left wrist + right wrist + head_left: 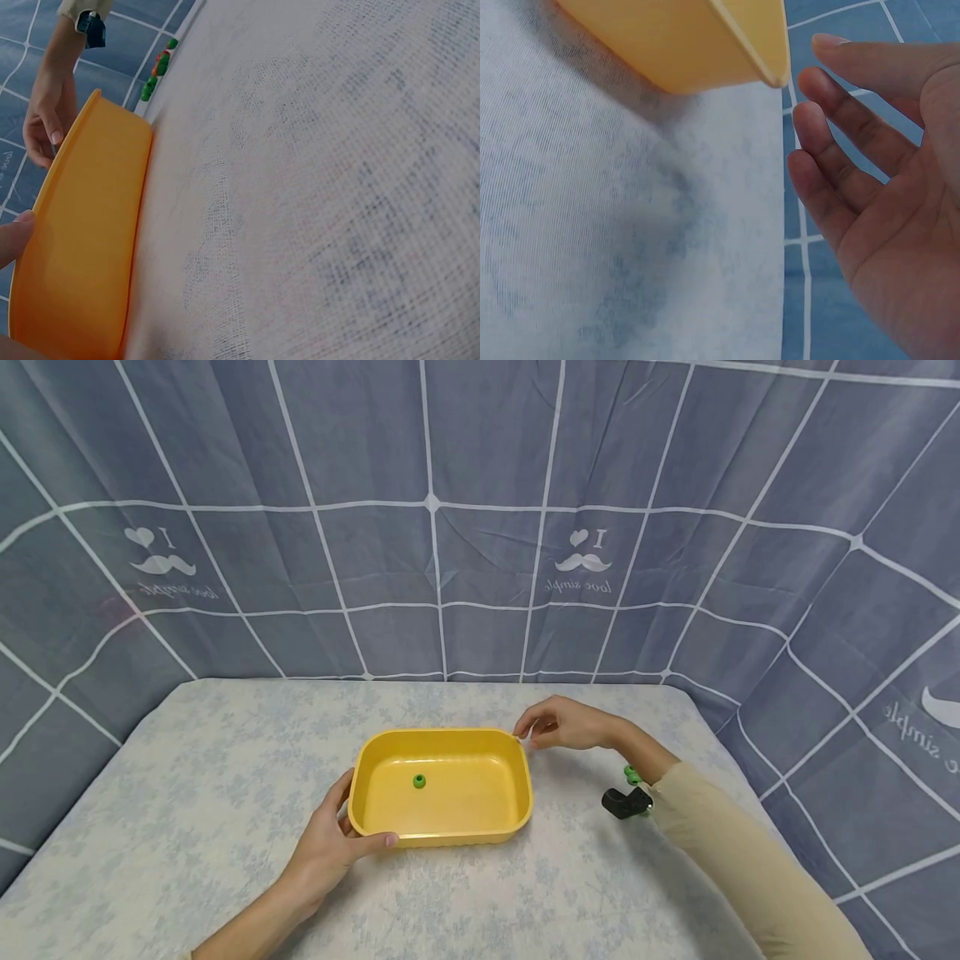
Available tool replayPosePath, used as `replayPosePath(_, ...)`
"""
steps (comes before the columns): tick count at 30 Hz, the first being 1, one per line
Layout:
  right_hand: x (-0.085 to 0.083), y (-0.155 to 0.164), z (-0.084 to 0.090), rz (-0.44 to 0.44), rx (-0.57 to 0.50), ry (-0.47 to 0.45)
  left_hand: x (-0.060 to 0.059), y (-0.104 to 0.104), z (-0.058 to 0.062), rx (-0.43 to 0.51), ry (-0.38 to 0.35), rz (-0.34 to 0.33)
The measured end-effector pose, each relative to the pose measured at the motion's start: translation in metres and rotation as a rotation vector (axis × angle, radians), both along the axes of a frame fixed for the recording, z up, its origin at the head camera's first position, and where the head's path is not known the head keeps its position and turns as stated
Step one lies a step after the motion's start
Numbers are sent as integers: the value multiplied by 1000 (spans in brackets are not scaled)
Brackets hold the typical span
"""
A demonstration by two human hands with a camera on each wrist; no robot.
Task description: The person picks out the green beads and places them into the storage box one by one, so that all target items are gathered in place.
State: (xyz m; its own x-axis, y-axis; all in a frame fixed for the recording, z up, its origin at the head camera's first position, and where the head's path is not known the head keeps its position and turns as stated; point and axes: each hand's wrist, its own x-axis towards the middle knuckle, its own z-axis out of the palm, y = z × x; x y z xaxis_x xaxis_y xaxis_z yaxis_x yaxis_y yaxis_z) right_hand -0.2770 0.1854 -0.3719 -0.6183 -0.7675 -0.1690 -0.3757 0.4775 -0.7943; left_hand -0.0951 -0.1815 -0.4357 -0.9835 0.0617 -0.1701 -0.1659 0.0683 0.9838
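Observation:
A yellow plastic basin (465, 841) with rounded corners stands on the table in front of me. Inside it, left of the middle, lies one small green piece (419, 782) with a dark hole in its top. My left hand (324, 841) holds the basin's near left corner, thumb at the front wall and fingers along the left side. At the far right corner hovers my right hand (568, 723), fingertips close to the rim. The right wrist view shows that hand (885, 165) with loosely bent, spread fingers and nothing between them.
Small green pieces (632, 774) lie right of the basin, partly hidden by my right forearm; the left wrist view shows green and red pieces (159, 69) there. A black wrist device (627, 802) sits at the right sleeve. Blue checked curtains (487, 560) hang behind the cloth-covered table (247, 760).

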Motion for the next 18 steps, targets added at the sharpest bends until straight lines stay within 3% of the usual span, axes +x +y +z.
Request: replayPosePath(18,6,37,-3,-85,23,-18,-2,1,1,3,-6,3)
